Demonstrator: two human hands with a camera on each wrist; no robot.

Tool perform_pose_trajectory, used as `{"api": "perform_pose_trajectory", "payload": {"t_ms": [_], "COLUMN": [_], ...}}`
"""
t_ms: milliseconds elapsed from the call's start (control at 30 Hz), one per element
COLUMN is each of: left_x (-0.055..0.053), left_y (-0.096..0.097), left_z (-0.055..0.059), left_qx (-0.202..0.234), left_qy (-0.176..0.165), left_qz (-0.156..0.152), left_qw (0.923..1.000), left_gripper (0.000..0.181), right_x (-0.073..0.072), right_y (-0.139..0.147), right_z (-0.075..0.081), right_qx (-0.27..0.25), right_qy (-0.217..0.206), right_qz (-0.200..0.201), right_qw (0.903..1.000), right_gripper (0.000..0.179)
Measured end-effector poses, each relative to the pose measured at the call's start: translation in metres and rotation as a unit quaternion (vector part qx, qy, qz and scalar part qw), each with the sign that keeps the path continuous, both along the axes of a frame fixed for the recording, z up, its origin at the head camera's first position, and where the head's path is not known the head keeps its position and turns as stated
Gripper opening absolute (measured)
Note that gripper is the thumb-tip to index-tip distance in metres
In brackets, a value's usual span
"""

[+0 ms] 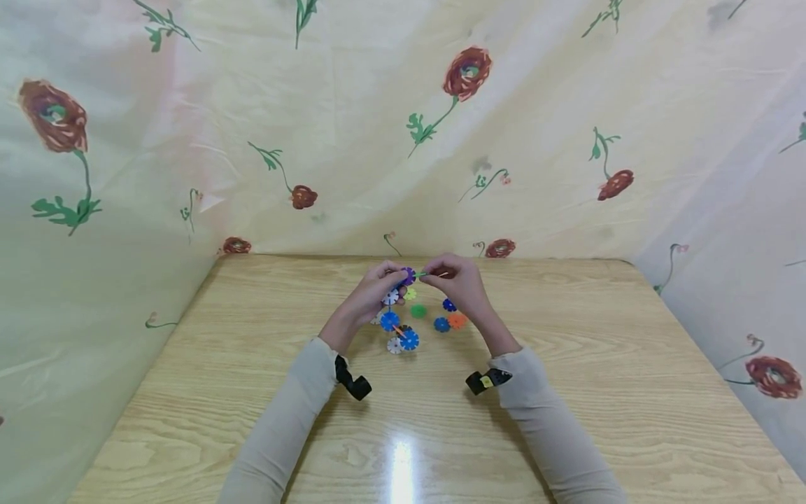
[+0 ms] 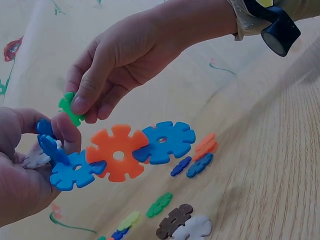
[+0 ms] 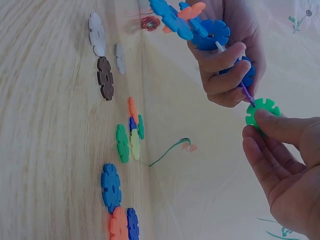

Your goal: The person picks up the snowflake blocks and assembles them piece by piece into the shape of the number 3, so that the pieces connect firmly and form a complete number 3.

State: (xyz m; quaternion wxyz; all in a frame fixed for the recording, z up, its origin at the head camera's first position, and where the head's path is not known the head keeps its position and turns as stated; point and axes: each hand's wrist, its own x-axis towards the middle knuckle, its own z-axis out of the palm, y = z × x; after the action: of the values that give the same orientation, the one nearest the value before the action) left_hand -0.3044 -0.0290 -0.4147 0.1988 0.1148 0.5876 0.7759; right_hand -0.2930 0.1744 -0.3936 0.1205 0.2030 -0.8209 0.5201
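Observation:
A chain of interlocked snowflake discs, notched and plastic, is gripped by my left hand (image 1: 368,295) above the table. In the left wrist view its end runs from a blue disc (image 2: 180,142) through an orange disc (image 2: 105,157) to more blue ones by the fingers. Farther up, a purple disc (image 1: 409,276) juts out past my left fingers. My right hand (image 1: 462,281) pinches a green snowflake disc (image 3: 270,107) between thumb and fingers. In the right wrist view the green disc's edge meets the purple disc's edge; how deep the slots sit cannot be made out.
Loose discs lie on the wooden table (image 1: 252,336) below the hands: blue (image 1: 441,324), orange (image 1: 457,320), dark blue (image 1: 449,305), green (image 1: 418,311), yellow (image 1: 411,294), brown (image 3: 105,78) and white (image 3: 97,34). Flowered cloth (image 1: 378,140) hangs behind the table.

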Motion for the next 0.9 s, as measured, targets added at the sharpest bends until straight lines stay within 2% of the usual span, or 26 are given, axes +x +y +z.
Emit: {"api": "perform_pose_trajectory", "payload": {"t_ms": [300, 733, 900], "left_x": [-0.0002, 0.0020, 0.0029], "left_y": [0.0005, 0.0013, 0.0018], "left_z": [0.0017, 0.0066, 0.0060], "left_qx": [-0.008, -0.010, -0.002], "left_qy": [0.006, 0.004, 0.011], "left_qz": [0.007, 0.022, 0.014], "left_qw": [0.9999, 0.9997, 0.9998], "left_gripper": [0.007, 0.010, 0.010], "right_x": [-0.0020, 0.0007, 0.0009], "right_y": [-0.0001, -0.0047, -0.0058], "right_z": [-0.0012, -0.0052, -0.0076], "right_qx": [0.006, -0.046, -0.049], "right_qy": [0.015, 0.026, 0.033], "right_qz": [0.003, 0.008, 0.020], "right_qw": [0.9999, 0.9986, 0.9981], "right_gripper": [0.007, 0.006, 0.004]}}
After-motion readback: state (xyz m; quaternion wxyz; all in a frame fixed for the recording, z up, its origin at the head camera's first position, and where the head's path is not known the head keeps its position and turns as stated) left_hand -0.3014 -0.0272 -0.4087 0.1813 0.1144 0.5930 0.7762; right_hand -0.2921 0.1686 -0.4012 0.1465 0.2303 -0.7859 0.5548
